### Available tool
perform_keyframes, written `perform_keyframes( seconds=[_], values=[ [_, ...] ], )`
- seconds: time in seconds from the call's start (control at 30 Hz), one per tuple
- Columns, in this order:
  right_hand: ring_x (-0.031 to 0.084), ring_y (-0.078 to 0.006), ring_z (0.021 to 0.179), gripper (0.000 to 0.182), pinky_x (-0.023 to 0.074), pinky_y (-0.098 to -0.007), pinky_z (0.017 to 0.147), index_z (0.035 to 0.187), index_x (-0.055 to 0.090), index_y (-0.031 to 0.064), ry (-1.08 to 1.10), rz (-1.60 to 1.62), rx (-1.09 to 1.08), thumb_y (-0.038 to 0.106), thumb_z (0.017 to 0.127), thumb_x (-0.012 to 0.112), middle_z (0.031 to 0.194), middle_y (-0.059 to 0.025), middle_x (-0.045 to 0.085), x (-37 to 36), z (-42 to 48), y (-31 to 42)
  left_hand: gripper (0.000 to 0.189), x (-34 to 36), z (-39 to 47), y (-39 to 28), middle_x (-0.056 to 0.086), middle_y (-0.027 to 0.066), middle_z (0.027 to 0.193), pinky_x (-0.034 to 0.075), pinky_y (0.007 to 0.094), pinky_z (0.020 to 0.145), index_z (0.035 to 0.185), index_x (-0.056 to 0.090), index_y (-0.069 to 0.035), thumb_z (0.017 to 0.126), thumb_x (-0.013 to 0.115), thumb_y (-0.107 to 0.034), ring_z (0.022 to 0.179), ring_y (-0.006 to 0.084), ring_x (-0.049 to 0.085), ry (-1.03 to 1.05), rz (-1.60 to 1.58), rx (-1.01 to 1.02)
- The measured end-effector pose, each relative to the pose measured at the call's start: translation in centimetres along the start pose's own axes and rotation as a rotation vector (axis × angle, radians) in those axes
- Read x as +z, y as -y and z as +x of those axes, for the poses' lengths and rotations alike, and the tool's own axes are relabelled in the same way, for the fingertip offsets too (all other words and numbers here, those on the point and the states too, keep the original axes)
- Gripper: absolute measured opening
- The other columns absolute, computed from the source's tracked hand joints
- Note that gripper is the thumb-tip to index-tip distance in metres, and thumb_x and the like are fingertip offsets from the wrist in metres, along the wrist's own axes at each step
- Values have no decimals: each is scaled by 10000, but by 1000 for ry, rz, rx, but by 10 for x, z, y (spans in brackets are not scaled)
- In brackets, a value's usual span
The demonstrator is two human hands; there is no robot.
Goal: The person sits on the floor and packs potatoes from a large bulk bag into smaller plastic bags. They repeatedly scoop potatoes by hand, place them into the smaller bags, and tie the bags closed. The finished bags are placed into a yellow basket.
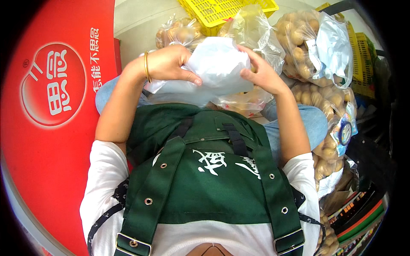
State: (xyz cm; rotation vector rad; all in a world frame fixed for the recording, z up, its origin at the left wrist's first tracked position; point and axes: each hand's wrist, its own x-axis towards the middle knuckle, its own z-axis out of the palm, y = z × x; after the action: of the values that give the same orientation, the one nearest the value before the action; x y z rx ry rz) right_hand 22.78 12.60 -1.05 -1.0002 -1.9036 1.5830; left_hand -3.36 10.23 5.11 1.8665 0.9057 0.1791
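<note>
A translucent white plastic bag (221, 64) is spread between my two hands above my lap. My left hand (173, 65) grips its left side, thumb lying over the plastic; a gold-coloured bangle circles that wrist. At the bag's right edge, my right hand (258, 72) holds the plastic between thumb and fingers. What lies inside the bag cannot be made out. Beneath and beside it rests a clear plastic bag (248, 102) with red marks. Just beyond my hands stand a knotted clear bag (253, 28) and a bag of brownish round produce (182, 32).
A yellow plastic crate (217, 16) stands at the top. Clear bags of potatoes (298, 41) are piled along the right, with more yellow crates (360, 57) behind. A red panel (64, 144) bearing writing borders the left. Shelves with goods (358, 220) are at lower right.
</note>
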Motion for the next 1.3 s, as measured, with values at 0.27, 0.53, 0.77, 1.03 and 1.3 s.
perform_keyframes(
  seconds=[0.27,0.53,0.77,1.03,1.3],
  values=[
    [513,-72,807,309,406,-216,732,982,564,5,384,329,203,234,780,612,880,-9,586,-7,10,-5,301,-16,7,11,595,131,654,422,314,564,798,632,-33,679,679,-305,587,224,551,57,177,-143],
    [470,-43,631,275,371,-195,520,894,594,59,54,426,321,306,774,611,753,20,562,7,12,-34,268,-31,5,-4,607,70,794,438,261,663,919,613,-63,741,633,-262,701,142,552,-647,352,-301],
    [493,-54,616,279,394,-205,533,894,582,32,6,553,284,281,771,617,737,10,565,57,7,-22,349,66,29,9,554,33,756,426,254,630,895,524,-27,733,650,-310,695,110,513,-438,-45,-302],
    [438,-31,560,247,331,-166,466,838,569,77,49,856,440,316,785,599,690,44,527,51,1,-13,149,90,31,37,546,-14,820,414,176,654,859,511,-32,792,602,-130,758,34,498,-438,-816,-120],
    [347,-24,475,288,268,-179,439,752,517,97,-107,880,424,375,786,586,575,61,429,51,7,-21,108,98,30,42,551,-8,775,424,192,639,788,506,-53,780,599,-107,712,54,505,-707,-976,-88]
  ],
)
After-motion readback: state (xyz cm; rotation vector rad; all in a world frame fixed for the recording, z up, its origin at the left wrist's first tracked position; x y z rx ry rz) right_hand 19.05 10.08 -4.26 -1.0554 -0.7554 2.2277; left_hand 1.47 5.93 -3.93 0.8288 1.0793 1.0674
